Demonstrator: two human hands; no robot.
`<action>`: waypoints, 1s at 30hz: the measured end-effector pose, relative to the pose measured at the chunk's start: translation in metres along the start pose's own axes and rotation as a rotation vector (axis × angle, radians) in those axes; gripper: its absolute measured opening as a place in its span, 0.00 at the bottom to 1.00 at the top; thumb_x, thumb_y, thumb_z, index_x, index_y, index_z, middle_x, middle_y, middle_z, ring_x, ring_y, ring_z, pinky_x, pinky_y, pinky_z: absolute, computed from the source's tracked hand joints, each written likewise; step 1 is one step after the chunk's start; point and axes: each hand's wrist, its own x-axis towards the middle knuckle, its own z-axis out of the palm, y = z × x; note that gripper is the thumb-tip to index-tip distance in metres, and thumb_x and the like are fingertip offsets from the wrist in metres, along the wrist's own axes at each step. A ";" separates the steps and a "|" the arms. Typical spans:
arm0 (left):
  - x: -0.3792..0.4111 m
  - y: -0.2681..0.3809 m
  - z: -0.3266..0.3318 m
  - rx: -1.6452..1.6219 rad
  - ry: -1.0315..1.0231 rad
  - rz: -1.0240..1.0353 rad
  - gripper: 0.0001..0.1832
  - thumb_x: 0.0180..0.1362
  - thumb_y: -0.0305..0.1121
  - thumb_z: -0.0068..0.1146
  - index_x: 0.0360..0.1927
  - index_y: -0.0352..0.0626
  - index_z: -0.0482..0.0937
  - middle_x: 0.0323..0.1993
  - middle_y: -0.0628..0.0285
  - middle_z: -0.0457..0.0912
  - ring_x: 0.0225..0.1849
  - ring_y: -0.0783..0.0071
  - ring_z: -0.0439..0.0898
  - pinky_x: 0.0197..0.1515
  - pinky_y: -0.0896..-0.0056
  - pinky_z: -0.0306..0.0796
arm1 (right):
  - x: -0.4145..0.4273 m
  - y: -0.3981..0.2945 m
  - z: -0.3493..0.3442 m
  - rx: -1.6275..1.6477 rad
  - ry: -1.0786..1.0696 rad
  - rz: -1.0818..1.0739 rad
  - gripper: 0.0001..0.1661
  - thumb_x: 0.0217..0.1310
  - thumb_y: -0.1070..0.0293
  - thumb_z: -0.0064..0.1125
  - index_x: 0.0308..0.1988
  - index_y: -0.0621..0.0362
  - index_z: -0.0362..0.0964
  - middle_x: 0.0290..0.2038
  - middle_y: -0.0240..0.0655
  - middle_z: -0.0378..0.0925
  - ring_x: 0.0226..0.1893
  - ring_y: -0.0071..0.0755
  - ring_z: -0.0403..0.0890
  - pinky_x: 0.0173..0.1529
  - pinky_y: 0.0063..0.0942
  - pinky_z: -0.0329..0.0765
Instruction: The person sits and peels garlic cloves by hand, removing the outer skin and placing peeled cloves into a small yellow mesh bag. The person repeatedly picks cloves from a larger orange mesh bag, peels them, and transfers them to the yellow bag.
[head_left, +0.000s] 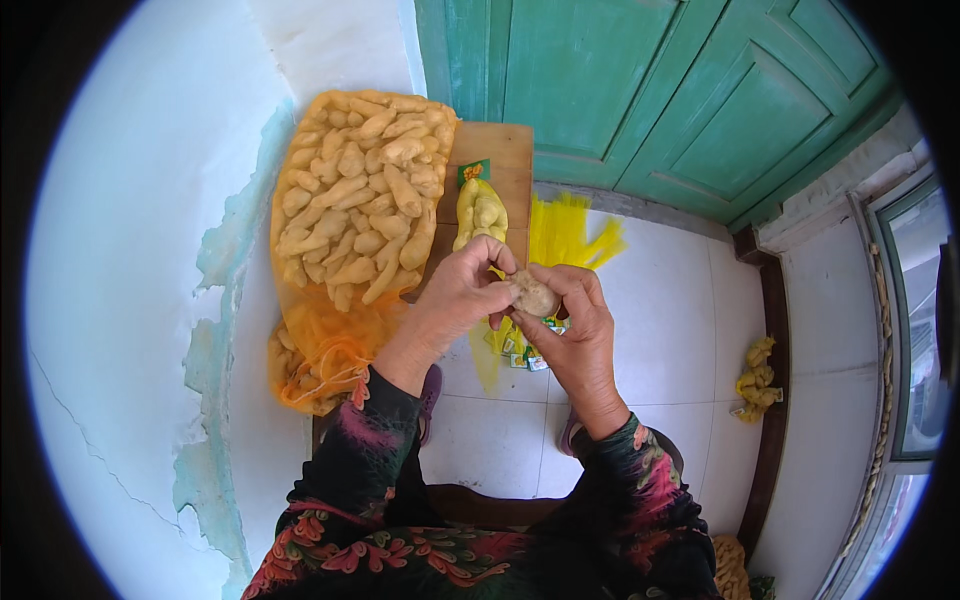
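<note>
In front of my lap both hands meet at one rounded, pale brown tuber (535, 294). My right hand (574, 311) grips its right side between thumb and fingers. At its left end, the thumb and fingertips of my left hand (469, 283) pinch it; the fingers partly hide that end. Just beyond my left hand, a small yellow mesh bag (482, 210) of tubers with a green label lies on a wooden stool or small table (495, 142). A large orange mesh sack (360, 195) packed with knobbly tubers is to the left of it.
Empty yellow mesh bags (570, 229) fan out past the wooden surface's right edge. Labels (525, 356) show below my hands. Filled small bags (759, 379) sit along the right wall. Another sack (731, 566) is at lower right. Green doors (600, 82) stand ahead.
</note>
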 end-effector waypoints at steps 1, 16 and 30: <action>0.000 -0.001 -0.001 -0.022 -0.006 0.000 0.10 0.53 0.26 0.57 0.37 0.41 0.68 0.31 0.67 0.72 0.28 0.81 0.71 0.26 0.79 0.68 | 0.000 0.000 -0.001 0.027 -0.002 0.002 0.30 0.42 0.76 0.71 0.50 0.53 0.73 0.43 0.34 0.71 0.42 0.28 0.75 0.41 0.21 0.74; -0.007 0.010 0.001 0.026 -0.088 0.142 0.18 0.54 0.26 0.58 0.50 0.39 0.74 0.36 0.64 0.78 0.27 0.82 0.73 0.29 0.81 0.68 | -0.002 0.016 -0.007 0.976 -0.247 0.582 0.28 0.69 0.48 0.43 0.53 0.62 0.66 0.37 0.32 0.75 0.27 0.19 0.74 0.28 0.17 0.69; 0.001 -0.003 -0.005 0.074 0.017 0.008 0.11 0.59 0.33 0.57 0.42 0.37 0.75 0.30 0.67 0.77 0.23 0.84 0.72 0.25 0.83 0.66 | -0.005 0.008 0.000 0.750 -0.184 0.503 0.29 0.68 0.56 0.48 0.60 0.63 0.59 0.38 0.34 0.74 0.30 0.22 0.77 0.29 0.19 0.73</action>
